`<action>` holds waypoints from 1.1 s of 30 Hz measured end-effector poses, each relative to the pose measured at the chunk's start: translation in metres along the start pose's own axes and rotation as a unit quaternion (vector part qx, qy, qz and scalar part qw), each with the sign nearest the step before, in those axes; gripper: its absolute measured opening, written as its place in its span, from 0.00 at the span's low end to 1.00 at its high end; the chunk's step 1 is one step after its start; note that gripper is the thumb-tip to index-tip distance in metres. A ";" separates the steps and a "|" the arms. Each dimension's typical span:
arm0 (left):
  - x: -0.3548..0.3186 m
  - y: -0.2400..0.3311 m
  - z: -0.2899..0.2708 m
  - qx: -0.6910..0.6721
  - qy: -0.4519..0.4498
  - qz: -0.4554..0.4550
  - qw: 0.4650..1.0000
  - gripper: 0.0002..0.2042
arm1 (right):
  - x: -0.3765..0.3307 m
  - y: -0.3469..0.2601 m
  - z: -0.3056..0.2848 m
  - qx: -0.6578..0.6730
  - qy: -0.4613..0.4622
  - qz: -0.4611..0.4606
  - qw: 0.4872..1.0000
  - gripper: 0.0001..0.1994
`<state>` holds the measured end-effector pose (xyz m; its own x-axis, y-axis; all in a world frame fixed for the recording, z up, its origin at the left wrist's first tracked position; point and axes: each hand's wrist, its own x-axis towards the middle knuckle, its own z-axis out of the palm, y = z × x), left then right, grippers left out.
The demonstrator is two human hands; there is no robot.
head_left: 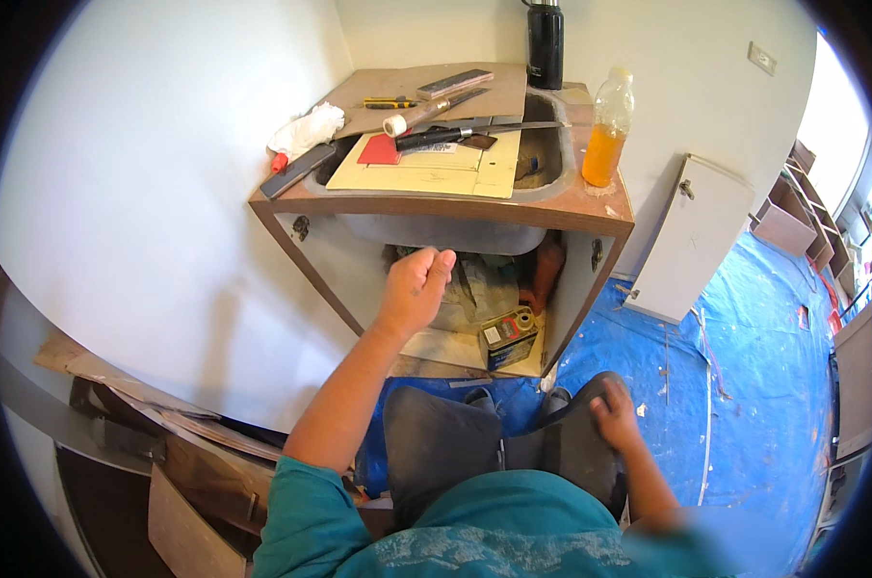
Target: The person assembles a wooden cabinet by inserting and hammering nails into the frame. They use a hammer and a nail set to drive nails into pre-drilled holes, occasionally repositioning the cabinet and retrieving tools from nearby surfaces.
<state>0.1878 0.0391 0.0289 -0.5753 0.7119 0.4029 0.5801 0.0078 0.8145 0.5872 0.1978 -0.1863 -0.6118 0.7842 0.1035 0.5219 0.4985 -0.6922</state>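
My left hand (418, 289) is closed in a fist, raised in front of the open sink cabinet (436, 206). Nothing sticks out of it. Over my right knee lies my right hand (614, 416), fingers loosely stretched and holding nothing. Inside the cabinet, below the metal sink (445, 233), stands a dark rectangular can (509, 339) with a round cap. Behind the can, at the right wall, shows what looks like another person's arm (548, 270). A crumpled, greyish sheet or bag (484, 289) fills part of the shadowed back.
A cardboard sheet (455, 180) on the sink carries a long-bladed knife (445, 137) and red sandpaper-like piece (379, 150). Nearby are a yellow cutter (390, 102), orange-liquid bottle (601, 144), black flask (546, 48) and white cloth (307, 129). A loose door (691, 236) leans right above blue tarp (744, 385).
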 end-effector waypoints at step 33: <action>0.218 0.100 0.009 0.611 -0.279 0.257 0.695 0.21 | -0.007 -0.043 -0.005 -0.220 -0.125 0.072 0.965 0.30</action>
<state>0.1255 0.2008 0.1942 0.0042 1.0000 0.0078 0.8788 0.0000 -0.4773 0.5724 0.1730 -0.1536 -0.6088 0.7716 -0.1845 0.7809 0.5419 -0.3107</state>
